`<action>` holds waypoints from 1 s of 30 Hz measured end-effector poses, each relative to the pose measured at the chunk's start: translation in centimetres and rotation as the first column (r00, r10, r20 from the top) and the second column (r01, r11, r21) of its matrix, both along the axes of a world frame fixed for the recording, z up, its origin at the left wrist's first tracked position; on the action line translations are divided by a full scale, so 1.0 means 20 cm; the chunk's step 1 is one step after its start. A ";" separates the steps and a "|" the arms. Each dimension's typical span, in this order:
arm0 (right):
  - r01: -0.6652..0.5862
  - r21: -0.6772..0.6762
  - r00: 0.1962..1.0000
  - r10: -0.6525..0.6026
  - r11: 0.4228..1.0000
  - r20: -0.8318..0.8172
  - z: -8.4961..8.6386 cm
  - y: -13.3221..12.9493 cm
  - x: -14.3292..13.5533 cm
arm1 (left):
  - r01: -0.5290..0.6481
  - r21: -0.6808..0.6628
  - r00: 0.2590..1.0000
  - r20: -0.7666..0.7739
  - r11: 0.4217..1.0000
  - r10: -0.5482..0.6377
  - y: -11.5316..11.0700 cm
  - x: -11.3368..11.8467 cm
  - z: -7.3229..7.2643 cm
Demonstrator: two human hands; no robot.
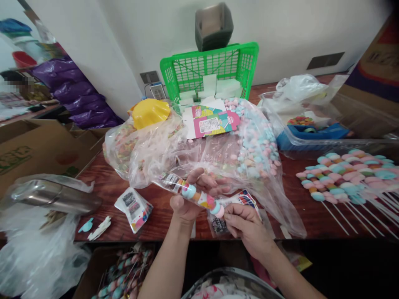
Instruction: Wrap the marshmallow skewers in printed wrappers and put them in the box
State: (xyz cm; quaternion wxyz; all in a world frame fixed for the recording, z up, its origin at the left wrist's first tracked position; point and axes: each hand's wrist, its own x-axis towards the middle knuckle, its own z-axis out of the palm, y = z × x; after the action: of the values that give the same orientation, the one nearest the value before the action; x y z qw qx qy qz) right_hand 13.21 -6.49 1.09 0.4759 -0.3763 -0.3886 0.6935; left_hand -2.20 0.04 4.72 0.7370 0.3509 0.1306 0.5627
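A marshmallow candy skewer [188,191] in pink, blue and orange lies slantwise inside a clear printed bag [166,179]. My left hand [186,210] holds the bag from below, palm up, with the thumb on one side and the fingers loosely curled on the other. At the skewer's lower right end, my right hand [247,224] pinches close beside the pink end piece; its fingertips hide what exactly they grip. Under and behind the right hand lie more printed bags [247,198]. To the left is a fanned stack of printed bags [134,209].
Finished-looking skewers [352,174] are piled at right, sticks toward me. Large bags of loose candy [258,145] fill the middle, with a flat printed box [215,122] on top. A green basket [208,52] stands behind. A steel flask [56,197] lies at left.
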 end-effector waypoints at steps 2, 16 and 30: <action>0.027 -0.005 0.999 -0.027 1.000 0.033 -0.01 0.00 0.00 | -0.065 -0.014 0.998 0.014 0.998 0.065 0.01 0.01 0.03; 0.025 0.884 0.618 -0.702 0.467 0.353 -0.05 0.05 0.00 | -0.254 -0.374 0.963 -0.015 0.892 0.268 0.02 0.14 0.06; -0.375 0.885 0.295 -0.869 0.278 0.398 -0.03 0.03 0.02 | -0.232 -0.447 0.957 0.055 0.864 0.286 0.02 0.18 -0.01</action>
State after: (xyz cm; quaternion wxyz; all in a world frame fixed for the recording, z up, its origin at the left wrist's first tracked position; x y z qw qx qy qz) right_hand 13.66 -5.79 0.40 0.4190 -0.4169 -0.7962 -0.1289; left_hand 1.40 0.51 4.61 0.7208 0.1220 0.2549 0.6330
